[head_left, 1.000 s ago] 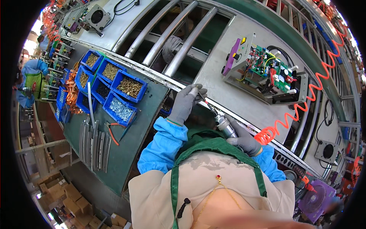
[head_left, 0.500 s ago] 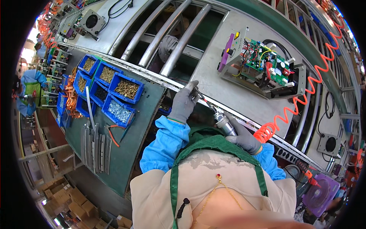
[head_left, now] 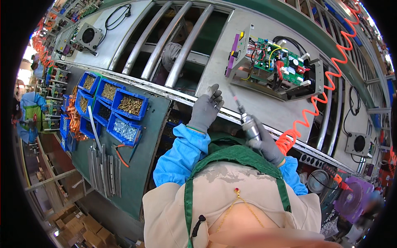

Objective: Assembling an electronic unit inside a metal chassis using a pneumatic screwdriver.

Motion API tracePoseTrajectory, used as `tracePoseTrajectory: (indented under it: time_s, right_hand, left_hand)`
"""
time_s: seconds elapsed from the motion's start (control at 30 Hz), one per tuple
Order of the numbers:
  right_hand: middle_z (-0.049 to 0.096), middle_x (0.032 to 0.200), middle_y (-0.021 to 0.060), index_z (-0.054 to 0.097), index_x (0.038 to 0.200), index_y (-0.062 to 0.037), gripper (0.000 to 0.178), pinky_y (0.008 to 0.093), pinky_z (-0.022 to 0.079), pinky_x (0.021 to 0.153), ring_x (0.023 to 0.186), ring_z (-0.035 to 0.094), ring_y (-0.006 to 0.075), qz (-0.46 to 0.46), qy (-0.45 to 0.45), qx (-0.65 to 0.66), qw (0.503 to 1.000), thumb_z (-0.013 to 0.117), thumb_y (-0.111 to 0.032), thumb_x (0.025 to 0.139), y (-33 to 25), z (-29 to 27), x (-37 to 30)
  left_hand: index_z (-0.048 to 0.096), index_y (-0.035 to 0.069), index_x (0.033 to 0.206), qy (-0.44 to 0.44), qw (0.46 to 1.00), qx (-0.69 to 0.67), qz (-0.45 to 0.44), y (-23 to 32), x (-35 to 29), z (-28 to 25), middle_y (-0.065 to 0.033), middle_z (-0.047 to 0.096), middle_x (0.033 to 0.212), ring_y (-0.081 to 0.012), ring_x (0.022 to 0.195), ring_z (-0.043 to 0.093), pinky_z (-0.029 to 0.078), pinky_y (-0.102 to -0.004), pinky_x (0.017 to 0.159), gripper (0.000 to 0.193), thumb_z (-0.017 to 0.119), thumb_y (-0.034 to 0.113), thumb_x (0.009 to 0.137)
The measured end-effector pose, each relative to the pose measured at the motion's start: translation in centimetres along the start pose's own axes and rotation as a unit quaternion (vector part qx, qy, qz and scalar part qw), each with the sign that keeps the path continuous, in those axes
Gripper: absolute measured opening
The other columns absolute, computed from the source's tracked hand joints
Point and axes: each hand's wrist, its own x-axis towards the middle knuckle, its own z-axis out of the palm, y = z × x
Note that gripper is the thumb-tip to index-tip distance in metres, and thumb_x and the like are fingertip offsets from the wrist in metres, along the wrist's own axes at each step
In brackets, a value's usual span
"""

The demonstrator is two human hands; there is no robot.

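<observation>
My right hand (head_left: 269, 145), in a grey glove, is wrapped round a silver pneumatic screwdriver (head_left: 251, 127). Its long bit points away from me, up toward the near-left corner of an open metal chassis (head_left: 264, 91); the tip is blurred. Inside the chassis sit a green circuit board (head_left: 279, 62), wires and a black fan, with a purple panel (head_left: 232, 56) at its left end. My left hand (head_left: 205, 110), also gloved, is over the bench's near edge, left of the bit and apart from it. Its fingers are curled, and whatever they may hold is too small to make out.
Blue bins (head_left: 130, 104) of screws and other small parts stand on the green table to my left, beside metal strips (head_left: 104, 171) and orange-handled pliers (head_left: 122, 156). An orange coiled hose (head_left: 296, 129) runs at the right. Steel rollers (head_left: 188, 47) lie beyond my left hand.
The screwdriver bit has come away from my left fingers and swung up toward the chassis. My left hand has curled in and sits slightly right. The whole view has shifted a little.
</observation>
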Motion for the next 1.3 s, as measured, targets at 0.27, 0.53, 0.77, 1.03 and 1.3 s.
tracePoseTrajectory:
  time_s: [0.27, 0.53, 0.77, 1.03, 1.3]
  right_hand:
    - [0.054, 0.102, 0.0081, 0.015, 0.161, -0.0170, 0.091, 0.0285, 0.052, 0.056, 0.073, 0.058, 0.0142, -0.021, 0.115, -0.015, 0.993, 0.065, -0.023, 0.085, -2.8, -2.5, 4.4]
    - [0.055, 0.120, 0.0145, 0.014, 0.161, -0.0149, 0.099, 0.0286, 0.049, 0.050, 0.056, 0.055, 0.0127, -0.003, 0.048, -0.035, 0.998, 0.071, -0.023, 0.081, -2.6, -1.4, 1.5]
    - [0.044, 0.147, 0.0154, 0.017, 0.160, -0.0052, 0.103, 0.0318, 0.031, 0.111, 0.131, 0.043, 0.0226, 0.005, -0.073, -0.071, 0.995, 0.075, -0.027, 0.078, -2.1, 0.2, -0.7]
    - [0.042, 0.150, 0.0165, 0.018, 0.160, -0.0071, 0.103, 0.0325, 0.033, 0.110, 0.131, 0.044, 0.0233, -0.006, -0.090, -0.141, 0.986, 0.077, -0.030, 0.079, -2.0, 0.7, -0.2]
    - [0.039, 0.151, 0.0168, 0.014, 0.161, -0.0065, 0.113, 0.0337, 0.039, 0.108, 0.130, 0.048, 0.0240, 0.030, -0.095, 0.008, 0.995, 0.074, -0.025, 0.066, -1.3, 2.8, 1.4]
  left_hand:
    - [0.055, 0.005, 0.134, -0.033, 0.999, 0.036, 0.001, -0.7, 0.3, -1.4, -0.0079, 0.064, 0.105, -0.0163, 0.090, 0.061, 0.053, -0.0324, 0.085, 0.036, 0.058, 0.016, 0.100]
    - [0.058, 0.008, 0.120, -0.012, 0.999, 0.011, 0.049, 0.0, 0.3, -2.0, -0.0084, 0.065, 0.113, -0.0164, 0.094, 0.062, 0.053, -0.0338, 0.085, 0.023, 0.060, 0.020, 0.101]
    - [0.061, 0.010, 0.117, -0.014, 0.998, -0.033, 0.046, -0.1, 0.8, -1.8, -0.0079, 0.068, 0.109, -0.0169, 0.093, 0.063, 0.053, -0.0336, 0.083, 0.020, 0.061, 0.021, 0.100]
    - [0.062, 0.005, 0.116, 0.005, 0.995, 0.082, 0.051, 1.5, 0.0, -1.1, -0.0099, 0.069, 0.107, -0.0195, 0.093, 0.064, 0.054, -0.0363, 0.085, 0.023, 0.059, 0.021, 0.099]
    - [0.061, 0.002, 0.118, -0.044, 0.989, -0.049, 0.135, 1.6, -1.8, -0.7, -0.0121, 0.070, 0.102, -0.0204, 0.091, 0.067, 0.056, -0.0362, 0.082, 0.028, 0.058, 0.023, 0.100]
